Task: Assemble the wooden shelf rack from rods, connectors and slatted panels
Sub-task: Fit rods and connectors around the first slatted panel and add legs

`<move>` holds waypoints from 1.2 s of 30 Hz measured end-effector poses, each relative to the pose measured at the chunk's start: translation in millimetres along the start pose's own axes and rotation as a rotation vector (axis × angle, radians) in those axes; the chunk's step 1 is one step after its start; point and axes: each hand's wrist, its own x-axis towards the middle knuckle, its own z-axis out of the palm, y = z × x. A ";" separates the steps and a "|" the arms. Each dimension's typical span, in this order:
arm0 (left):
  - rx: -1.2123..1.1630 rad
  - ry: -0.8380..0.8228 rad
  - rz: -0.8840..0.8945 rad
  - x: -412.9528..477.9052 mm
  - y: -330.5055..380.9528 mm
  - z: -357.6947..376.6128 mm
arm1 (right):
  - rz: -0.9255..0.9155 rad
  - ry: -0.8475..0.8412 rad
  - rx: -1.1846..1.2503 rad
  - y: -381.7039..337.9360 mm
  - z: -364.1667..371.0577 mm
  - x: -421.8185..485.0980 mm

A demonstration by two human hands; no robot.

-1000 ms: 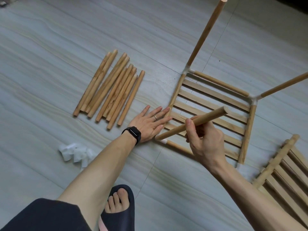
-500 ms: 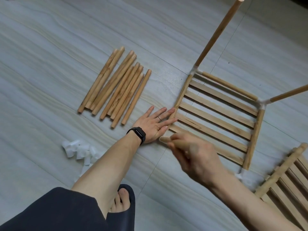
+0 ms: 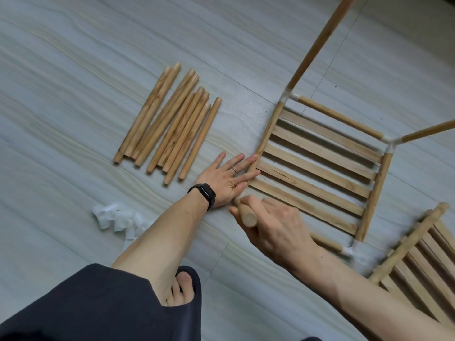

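Note:
A slatted panel point(image 3: 317, 166) lies flat on the floor, framed by rods joined with white connectors point(image 3: 288, 96). Two upright rods rise from its far corners, one point(image 3: 320, 43) at the back left and one point(image 3: 428, 131) at the right. My left hand point(image 3: 227, 177) lies flat on the floor with straight fingers touching the frame's left rod point(image 3: 267, 134). My right hand point(image 3: 268, 223) grips a wooden rod point(image 3: 247, 215) end-on above the panel's near left corner; that corner is hidden under the hand.
Several loose rods point(image 3: 170, 121) lie side by side on the floor to the left. A heap of white connectors point(image 3: 115, 219) sits near my left forearm. A second slatted panel point(image 3: 423, 264) lies at the right edge. My slippered foot point(image 3: 183, 286) is below.
My right hand has swung the rod from lying crosswise over the slats to pointing end-on at the panel's near left corner. The left hand stayed flat by the frame.

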 end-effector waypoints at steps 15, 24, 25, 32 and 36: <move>-0.074 0.025 -0.064 0.7 5.1 8.9 | 0.153 0.116 0.853 -32.9 -13.5 15.7; -0.094 -0.007 -0.036 1.8 2.0 4.8 | 0.096 0.073 0.826 -22.7 -6.9 16.9; -0.083 -0.015 -0.041 1.4 2.5 4.0 | 0.104 0.115 0.819 -24.7 -4.8 15.6; -0.030 -0.095 -0.033 1.9 4.2 -6.8 | 0.164 0.297 0.745 -44.7 7.4 19.5; -0.012 -0.173 0.006 5.7 0.2 -19.6 | 0.210 0.273 0.614 -32.3 13.5 19.3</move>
